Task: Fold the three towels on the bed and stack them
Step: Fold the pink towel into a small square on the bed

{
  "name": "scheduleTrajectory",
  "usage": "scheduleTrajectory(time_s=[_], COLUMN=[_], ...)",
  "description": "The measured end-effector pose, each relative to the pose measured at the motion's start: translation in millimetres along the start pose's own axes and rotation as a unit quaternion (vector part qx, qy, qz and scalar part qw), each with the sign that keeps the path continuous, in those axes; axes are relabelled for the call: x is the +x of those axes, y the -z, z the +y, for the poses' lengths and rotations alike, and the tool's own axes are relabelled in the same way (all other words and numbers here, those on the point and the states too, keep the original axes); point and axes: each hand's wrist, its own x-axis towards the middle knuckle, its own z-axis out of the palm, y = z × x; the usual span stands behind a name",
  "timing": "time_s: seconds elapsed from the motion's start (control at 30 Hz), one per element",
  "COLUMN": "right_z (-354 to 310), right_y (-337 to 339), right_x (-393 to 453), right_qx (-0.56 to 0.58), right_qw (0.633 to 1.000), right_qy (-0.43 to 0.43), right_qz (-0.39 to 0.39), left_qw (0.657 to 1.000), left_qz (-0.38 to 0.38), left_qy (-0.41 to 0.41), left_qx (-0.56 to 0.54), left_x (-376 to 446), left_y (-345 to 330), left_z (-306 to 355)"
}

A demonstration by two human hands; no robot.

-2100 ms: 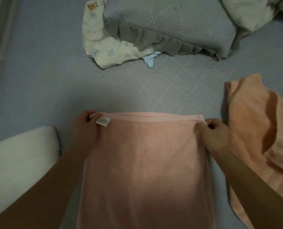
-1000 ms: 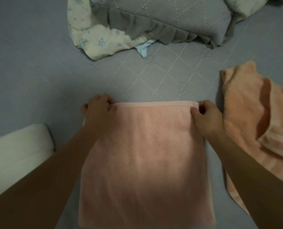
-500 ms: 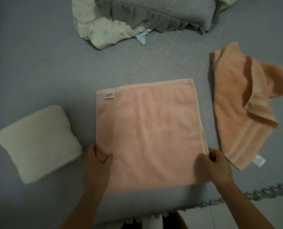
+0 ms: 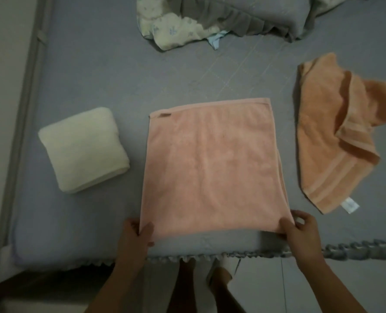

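A pink towel lies flat on the grey bed, folded into a rough square. My left hand pinches its near left corner, thumb on top. My right hand grips its near right corner the same way. A cream towel sits folded into a thick block to the left of the pink one. An orange towel lies rumpled and partly turned over on itself to the right, with a white tag at its near corner.
A grey ruffled pillow and a floral cloth lie at the far side of the bed. The bed's frilled near edge runs just below my hands. A wall and bed rail border the left. My legs and the floor show below.
Both hands let go of the pink towel's far edge and came back to its near corners. The view has tilted down and back, so the whole folded towel and the bed edge show.
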Motion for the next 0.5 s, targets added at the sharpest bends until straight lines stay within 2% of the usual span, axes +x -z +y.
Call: scheduleTrajectory(time_s=[0.13,0.27,0.37,0.5], right_z=[25.0,21.0,-21.1,-99.2], right_y=[34.1,79.0,83.7,50.8], right_x=[-29.1,-54.4,-51.8,-1.7], right_qx=[0.037,0.067,0.091,0.154], right_qw=[0.997,0.989,0.978,0.968], right_qy=[-0.02,-0.015,0.035,0.042], right_qz=[-0.059,-0.13,-0.183,-0.193], left_qw=[0.996,0.985,0.976,0.974], left_qz=[-0.047,-0.053,-0.048,-0.032], left_qy=[0.071,0.145,0.105,-0.033], left_qx=[0.024,-0.073,-0.186,-0.222], left_x=[-40.0,-65.2,-63.9,-11.2], left_y=[15.5,49.8,63.8,58.5], left_z=[-31.2,-43.7,-11.7,62.1])
